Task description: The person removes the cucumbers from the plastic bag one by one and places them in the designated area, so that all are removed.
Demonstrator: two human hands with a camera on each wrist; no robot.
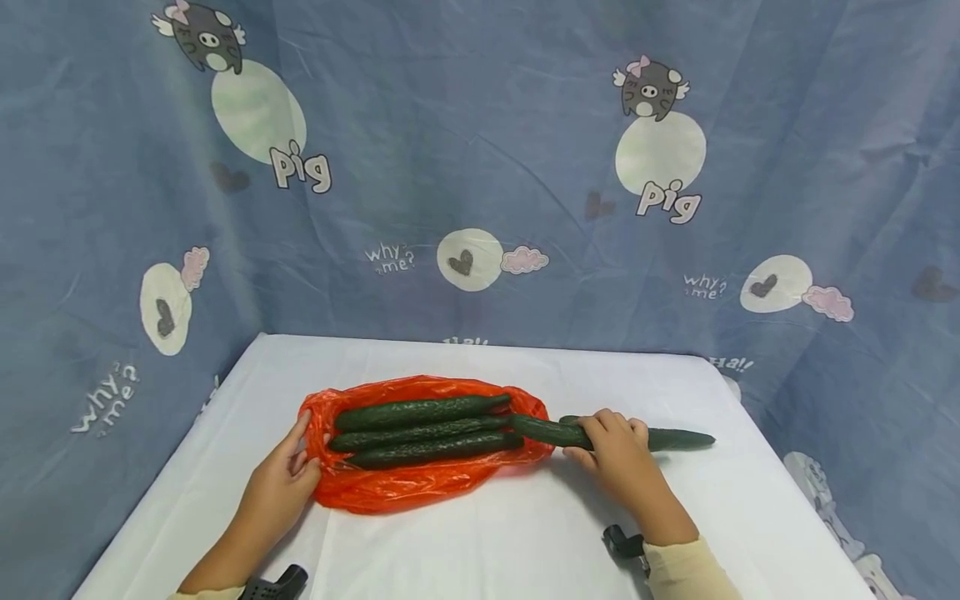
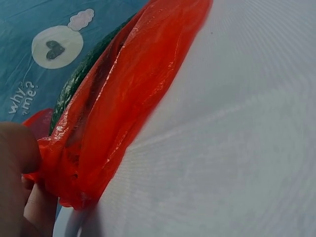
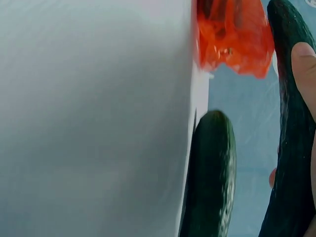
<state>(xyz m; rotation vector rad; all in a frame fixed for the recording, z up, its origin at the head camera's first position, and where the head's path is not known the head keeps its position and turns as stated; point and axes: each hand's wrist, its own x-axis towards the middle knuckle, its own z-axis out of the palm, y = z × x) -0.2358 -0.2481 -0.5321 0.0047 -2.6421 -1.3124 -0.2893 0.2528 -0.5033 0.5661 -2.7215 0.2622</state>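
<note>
"What was in the red plastic bag?"

"Three dark green cucumbers, lying side by side along it, with the mouth gaping upward around them and the rim crumpled on every side"

"And the hands?"

"The left hand was pinching the bag's left end between thumb and fingers. The right hand was curled round a fourth cucumber, whose near tip reached over the bag's right rim and met the ends of those inside"

"Was there another outside?"

"Yes, a fifth cucumber lay on the tabletop, just beside the held one, partly behind the right hand in the head view. One tip poked out to the right of that hand, though I couldn't tell which of the two it belonged to"

"How much room was there?"

"A broad stretch of white cloth ran in front of the bag, and a narrower strip lay behind it, up to the far edge, where the blue printed cloth hung. The poking tip was near the right edge, with some white between"
</note>
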